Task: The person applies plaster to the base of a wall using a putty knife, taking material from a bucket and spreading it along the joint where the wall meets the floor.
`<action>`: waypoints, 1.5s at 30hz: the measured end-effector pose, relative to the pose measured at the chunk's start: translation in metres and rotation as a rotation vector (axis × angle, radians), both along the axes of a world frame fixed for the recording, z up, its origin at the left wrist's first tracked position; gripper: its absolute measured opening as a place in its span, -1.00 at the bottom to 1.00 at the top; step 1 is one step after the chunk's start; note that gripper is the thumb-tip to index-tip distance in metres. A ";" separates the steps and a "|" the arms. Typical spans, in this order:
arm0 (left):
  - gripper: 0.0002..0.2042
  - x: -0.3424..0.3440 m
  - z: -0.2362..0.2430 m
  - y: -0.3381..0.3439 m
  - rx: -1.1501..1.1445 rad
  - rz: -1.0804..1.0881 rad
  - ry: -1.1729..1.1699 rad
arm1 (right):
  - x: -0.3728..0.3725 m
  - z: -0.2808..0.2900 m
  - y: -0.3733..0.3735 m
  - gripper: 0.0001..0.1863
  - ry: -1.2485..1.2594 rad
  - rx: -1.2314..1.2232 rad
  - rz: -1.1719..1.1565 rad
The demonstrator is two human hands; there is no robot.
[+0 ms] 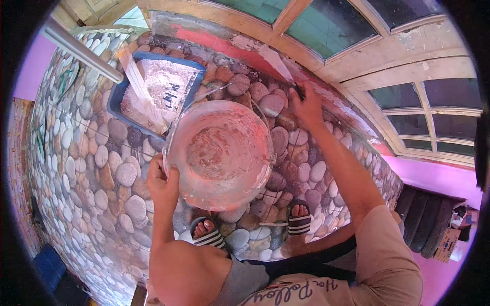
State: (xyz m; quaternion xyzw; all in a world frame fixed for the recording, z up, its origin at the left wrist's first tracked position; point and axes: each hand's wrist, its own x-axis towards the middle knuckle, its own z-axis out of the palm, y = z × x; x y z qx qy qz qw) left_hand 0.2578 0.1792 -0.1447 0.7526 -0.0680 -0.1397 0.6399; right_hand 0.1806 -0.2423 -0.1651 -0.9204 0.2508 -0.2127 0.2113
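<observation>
A round bucket (237,148), its inside smeared with pinkish-white residue, is tipped so that its mouth faces me. My left hand (164,178) grips its rim at the near left. Over by the low red wall strip, my right hand (307,104) is closed round the dark handle of a putty knife (275,64). Its pale blade points up and left against the wall strip; whether it touches cannot be told. Left of the bucket lies a blue tray (115,104) with a bag of whitish powder (163,76) in it. A pale flat strip of wood (139,86) lies across the bag.
A pebble-patterned floor covering (92,204) spreads beneath everything. Wooden-framed window panes (332,30) line the far and right side above the peeling red wall strip (219,46). A metal pole (84,48) juts in from the upper left. Dark stacked objects and a cardboard box (446,245) stand at right.
</observation>
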 end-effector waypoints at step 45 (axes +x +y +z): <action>-0.92 0.001 0.001 -0.009 -0.017 -0.054 0.026 | -0.017 0.016 -0.026 -0.59 0.151 0.131 -0.016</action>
